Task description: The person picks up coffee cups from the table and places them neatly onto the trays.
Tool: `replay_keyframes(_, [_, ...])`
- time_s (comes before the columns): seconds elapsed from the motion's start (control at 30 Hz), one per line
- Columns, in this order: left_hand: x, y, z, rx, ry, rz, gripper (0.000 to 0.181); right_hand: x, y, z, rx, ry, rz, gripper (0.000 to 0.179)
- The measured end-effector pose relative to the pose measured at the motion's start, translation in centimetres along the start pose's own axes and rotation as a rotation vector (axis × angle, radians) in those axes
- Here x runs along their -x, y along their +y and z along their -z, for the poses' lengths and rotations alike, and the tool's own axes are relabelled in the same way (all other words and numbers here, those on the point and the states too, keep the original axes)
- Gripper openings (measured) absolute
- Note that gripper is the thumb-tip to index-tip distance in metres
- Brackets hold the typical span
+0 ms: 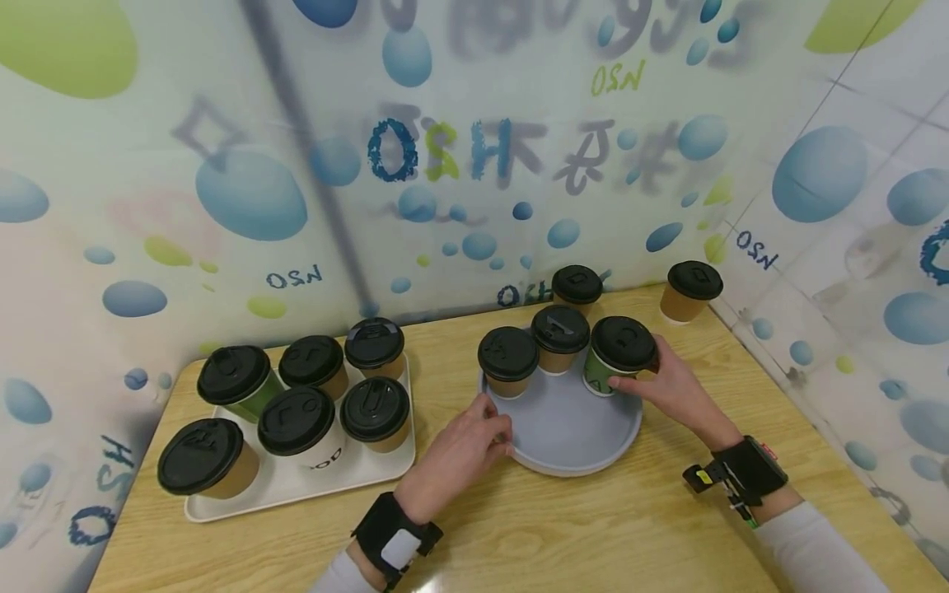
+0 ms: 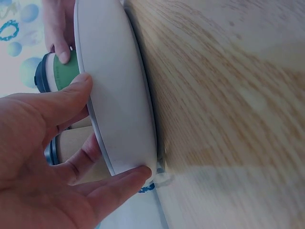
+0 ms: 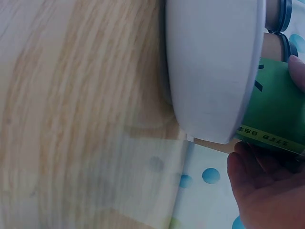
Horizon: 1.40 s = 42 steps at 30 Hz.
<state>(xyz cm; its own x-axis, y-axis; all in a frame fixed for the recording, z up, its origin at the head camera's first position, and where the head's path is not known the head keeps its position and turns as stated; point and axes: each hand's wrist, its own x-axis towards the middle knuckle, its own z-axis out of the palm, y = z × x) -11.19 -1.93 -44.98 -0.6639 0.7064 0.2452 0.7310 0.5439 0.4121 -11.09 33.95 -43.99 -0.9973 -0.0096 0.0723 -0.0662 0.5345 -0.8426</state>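
My right hand (image 1: 678,391) grips a green paper cup with a black lid (image 1: 621,350), thumb on the near side. The cup stands at the right of a round grey tray (image 1: 567,445). In the right wrist view, its green side (image 3: 274,105) shows beside the tray wall (image 3: 214,71). At the tray's left edge, my left hand (image 1: 463,441) holds the rim; in the left wrist view the thumb and fingers (image 2: 78,86) touch it. Two brown lidded cups (image 1: 507,362) (image 1: 559,338) also stand on the tray.
A white rectangular tray (image 1: 296,504) at left bears several lidded cups, brown, green (image 1: 240,383) and white (image 1: 300,424). Behind the round tray is another brown cup (image 1: 577,287); whether it touches the tray I cannot tell. One more cup (image 1: 689,290) stands at the table's back right, near patterned walls.
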Motion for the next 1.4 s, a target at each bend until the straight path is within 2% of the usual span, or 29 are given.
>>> replay_keyframes(0.3, [0.2,-0.1,0.1,-0.005,-0.002,-0.002,0.014,-0.6,0.1,-0.3,0.015,-0.030,-0.026,0.099])
replay_keyframes(0.63, [0.4,0.1,0.3,0.031,-0.023,0.030,0.011,-1.0,0.3,-0.8,-0.032,-0.040,-0.010,0.096])
replay_keyframes(0.77, [0.5,0.1,0.2,0.026,-0.016,0.033,0.010,-1.1,0.2,-0.8,-0.021,-0.042,0.001,0.096])
replay_keyframes(0.9, [0.5,0.1,0.2,0.011,-0.008,0.037,0.010,-0.7,0.2,0.1,-0.002,-0.064,0.027,0.096])
replay_keyframes(1.0, [0.6,0.1,0.2,0.001,-0.001,0.039,0.010,-0.1,0.3,1.8,-0.006,-0.061,0.046,0.092])
replay_keyframes(1.1, [0.6,0.1,0.3,0.000,0.004,0.049,0.011,0.2,0.5,3.8,-0.019,0.001,0.062,0.085])
replay_keyframes(1.17, [0.7,0.1,0.4,0.000,0.006,0.053,0.011,0.1,1.1,5.0,-0.001,0.078,0.059,0.081])
replay_keyframes(1.4, [0.2,0.3,-0.2,-0.025,0.002,0.018,0.014,-0.9,3.3,7.7,0.071,0.387,-0.077,0.083])
